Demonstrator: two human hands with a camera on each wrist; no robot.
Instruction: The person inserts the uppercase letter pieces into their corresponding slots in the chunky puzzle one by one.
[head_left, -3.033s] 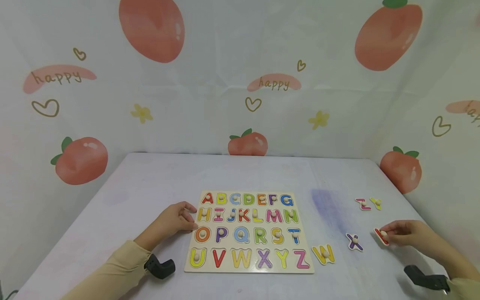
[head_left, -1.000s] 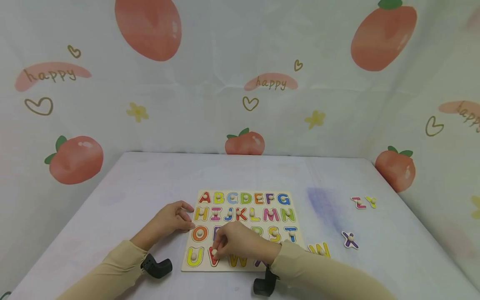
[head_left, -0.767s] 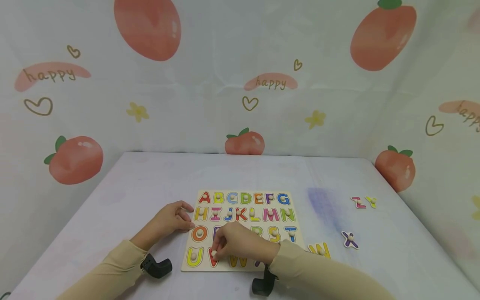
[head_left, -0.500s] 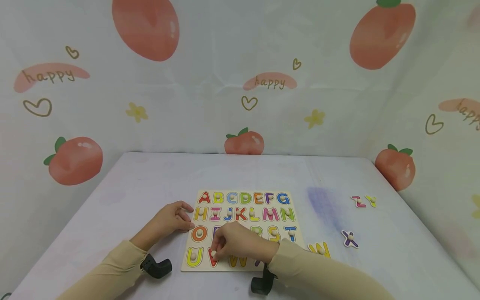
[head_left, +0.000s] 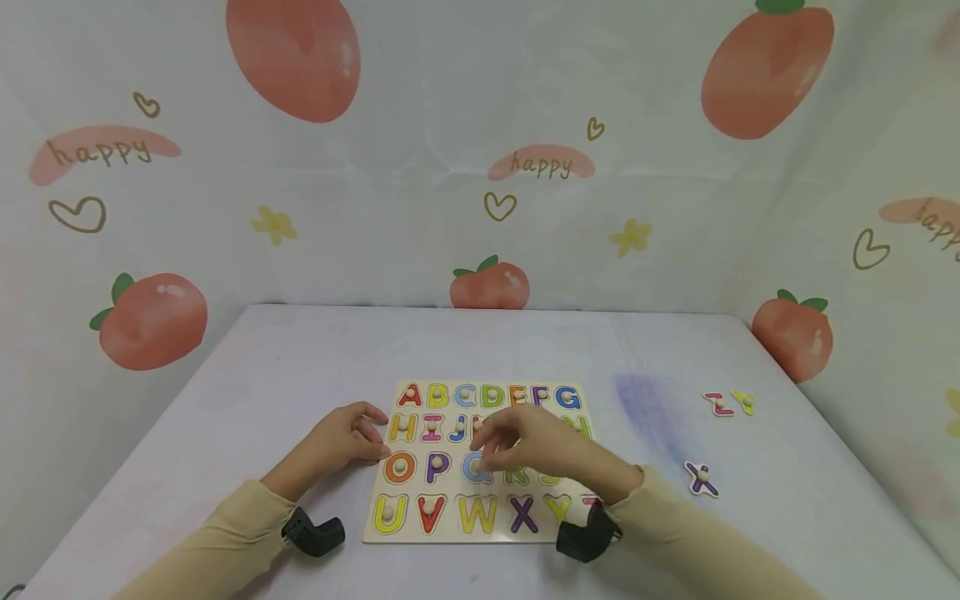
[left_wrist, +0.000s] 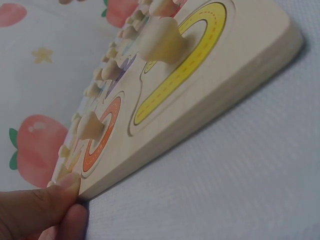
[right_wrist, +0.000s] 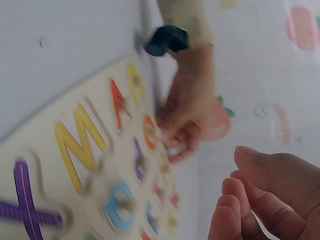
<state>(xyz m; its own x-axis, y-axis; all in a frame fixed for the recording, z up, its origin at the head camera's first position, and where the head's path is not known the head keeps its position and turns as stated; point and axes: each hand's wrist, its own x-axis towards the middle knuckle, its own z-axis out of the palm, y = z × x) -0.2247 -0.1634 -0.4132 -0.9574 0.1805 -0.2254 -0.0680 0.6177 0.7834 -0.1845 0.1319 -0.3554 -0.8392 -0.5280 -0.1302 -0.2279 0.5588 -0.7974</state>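
Observation:
A wooden alphabet peg puzzle board lies flat on the table. My left hand is at its left edge; in the left wrist view the thumb rests on the board's rim with a finger just below it. My right hand hovers over the middle of the board, fingers loosely curled; the right wrist view shows nothing in that hand. A red V piece with a knob sits in its slot beside the yellow U piece. The W slot and X slot show no knobs.
Loose on the table to the right lie a purple X piece, a pink Z piece and a yellow Y piece. The right sleeve covers the area beside the board's lower right corner. A fruit-print cloth hangs behind.
My right hand brought the red V piece from the right to its slot, let go of it, and has moved up and to the right. The left hand has stayed at the board's edge.

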